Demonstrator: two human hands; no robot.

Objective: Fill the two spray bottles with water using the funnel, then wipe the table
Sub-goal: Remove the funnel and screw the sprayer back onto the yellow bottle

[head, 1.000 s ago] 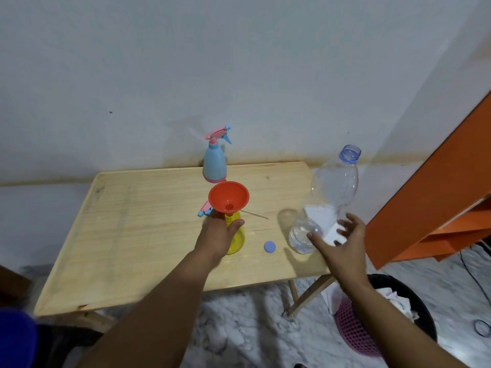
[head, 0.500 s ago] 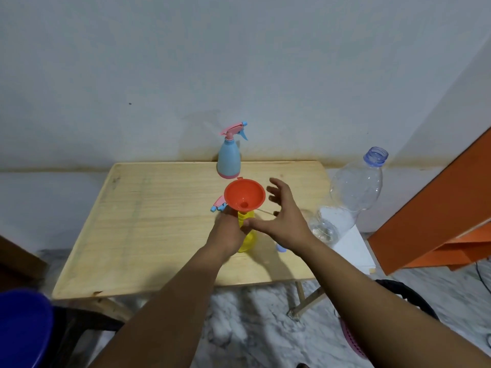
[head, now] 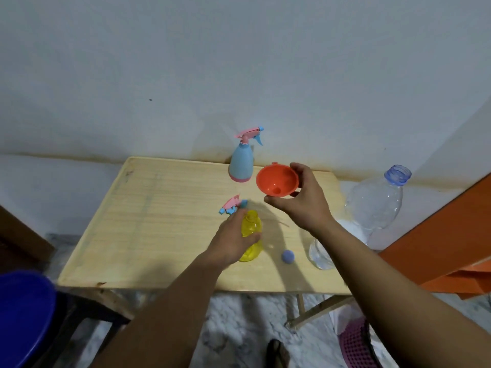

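My right hand (head: 305, 201) holds the red funnel (head: 276, 183) by its rim, lifted clear above the wooden table (head: 159, 221). My left hand (head: 233, 240) grips the open yellow spray bottle (head: 251, 229), which stands near the table's middle. Its pink and blue spray head (head: 233, 204) lies on the table just behind my left hand. A blue spray bottle (head: 241, 163) with its pink trigger head on stands at the back edge by the wall. A large clear water bottle (head: 372, 208), uncapped, stands at the table's right end, and its blue cap (head: 288, 256) lies beside the yellow bottle.
An orange shelf unit (head: 438, 235) stands close to the right of the table. A pink basket (head: 356, 346) sits on the marble floor below the right end. A blue round object (head: 24, 314) is at the lower left. The wall runs right behind the table.
My right hand left the water bottle, crossed to the funnel and lifted it off the yellow bottle's neck. My left hand stayed on the yellow bottle.
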